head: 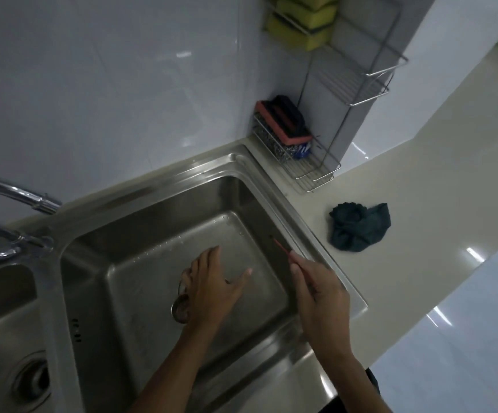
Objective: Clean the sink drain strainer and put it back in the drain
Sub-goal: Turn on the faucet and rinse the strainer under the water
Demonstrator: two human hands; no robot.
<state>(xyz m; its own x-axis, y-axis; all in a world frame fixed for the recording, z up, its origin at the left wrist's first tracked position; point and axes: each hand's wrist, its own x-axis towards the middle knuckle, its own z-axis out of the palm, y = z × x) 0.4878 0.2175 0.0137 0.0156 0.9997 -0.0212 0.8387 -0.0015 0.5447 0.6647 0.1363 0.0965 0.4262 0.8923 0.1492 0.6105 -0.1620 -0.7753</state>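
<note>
Head view, starting at the grip: what does each hand have?

— The right hand pinches a thin red-handled tool between thumb and fingers. Its dark tip points at the right wall of the stainless steel sink and is too blurred to name. The left hand lies low in the basin, thumb and forefinger spread straight. Its other fingers dip toward the round metal drain strainer, and I cannot tell whether they hold it.

And the strainer itself?

— It is near the middle of the basin floor, mostly under the left palm, with only its left rim showing. I cannot say whether it is seated or lifted.

Which step, then?

— Likely the start of cleaning, with the tool ready. The next move calls for a firm hold on the rim and bringing the tool tip across to it. A crumpled dark green cloth lies on the tabletop beside the sink's right edge.
</note>
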